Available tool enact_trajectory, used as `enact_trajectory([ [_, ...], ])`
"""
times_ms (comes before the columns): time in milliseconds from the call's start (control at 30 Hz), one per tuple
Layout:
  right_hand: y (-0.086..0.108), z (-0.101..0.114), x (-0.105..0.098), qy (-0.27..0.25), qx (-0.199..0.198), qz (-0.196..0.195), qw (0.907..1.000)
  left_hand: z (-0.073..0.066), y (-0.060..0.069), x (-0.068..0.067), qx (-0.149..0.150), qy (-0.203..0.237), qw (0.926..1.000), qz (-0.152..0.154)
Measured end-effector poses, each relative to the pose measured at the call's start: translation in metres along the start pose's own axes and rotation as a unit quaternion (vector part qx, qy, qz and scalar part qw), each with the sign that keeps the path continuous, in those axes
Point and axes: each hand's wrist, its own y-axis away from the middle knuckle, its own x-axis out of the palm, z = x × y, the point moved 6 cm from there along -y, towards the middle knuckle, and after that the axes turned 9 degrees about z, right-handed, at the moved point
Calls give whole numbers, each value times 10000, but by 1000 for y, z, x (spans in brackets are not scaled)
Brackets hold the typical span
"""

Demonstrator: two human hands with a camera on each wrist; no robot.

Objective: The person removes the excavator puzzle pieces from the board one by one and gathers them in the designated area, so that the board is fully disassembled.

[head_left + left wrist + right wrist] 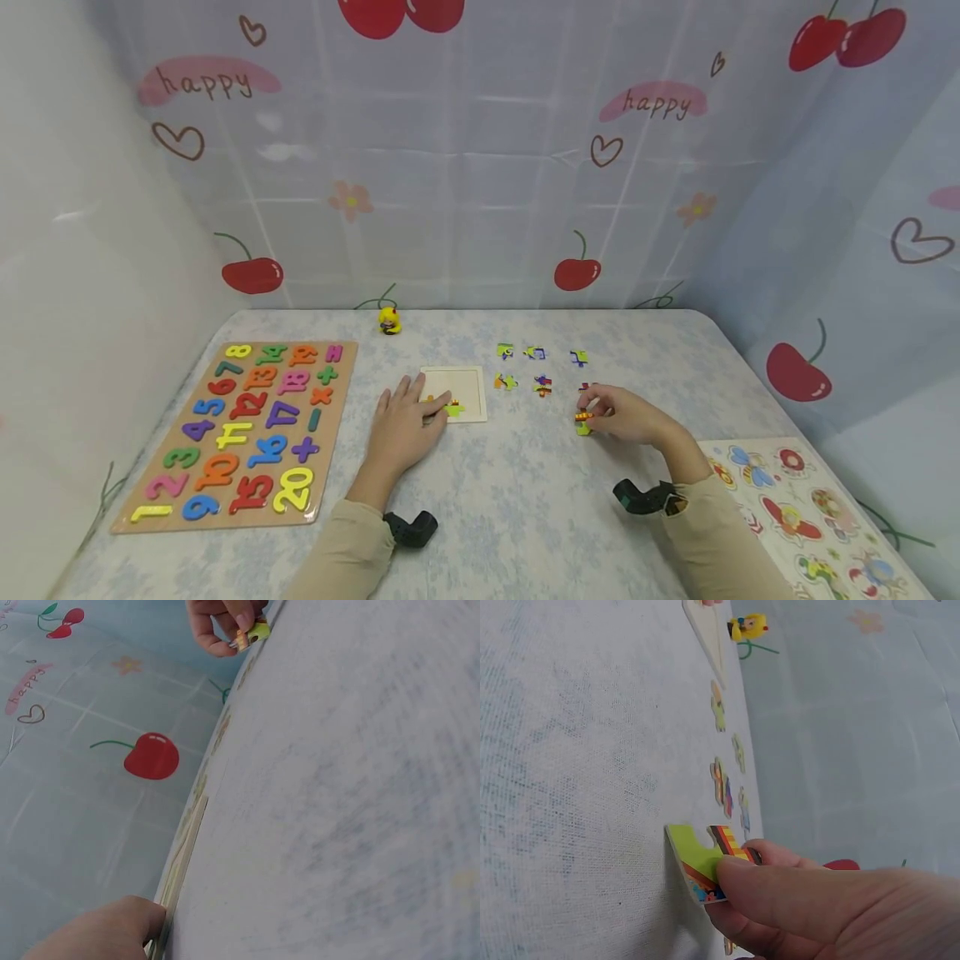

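My right hand [626, 415] pinches a jigsaw puzzle piece [694, 851] between thumb and fingers. The piece is green with red and yellow stripes and appears tilted up from the cloth in the right wrist view. My left hand [403, 429] rests with spread fingers on the left part of a square, pale wooden puzzle tray [471, 382]. By its thumb, a green and red piece [455, 409] lies inside the tray; the hand hides part of that area. Between tray and right hand, several loose puzzle pieces [506, 382] lie in two rows, one partly behind the right fingers.
A wooden number board [330, 433] with coloured numerals lies at the left. A small yellow-haired figurine [389, 321] stands at the back edge. On the right is a sheet with cartoon pictures [780, 492], partly behind the right sleeve. A patterned cloth [510, 517] covers the table.
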Motion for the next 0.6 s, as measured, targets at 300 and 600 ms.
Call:
enact_trajectory([
  [300,-2,-7,-3,238,174,-171,9994,0,0,-1,12,-37,10000,-10],
  [600,-2,-5,-4,431,233,-151,9987,0,1,0,-3,-35,10000,15],
])
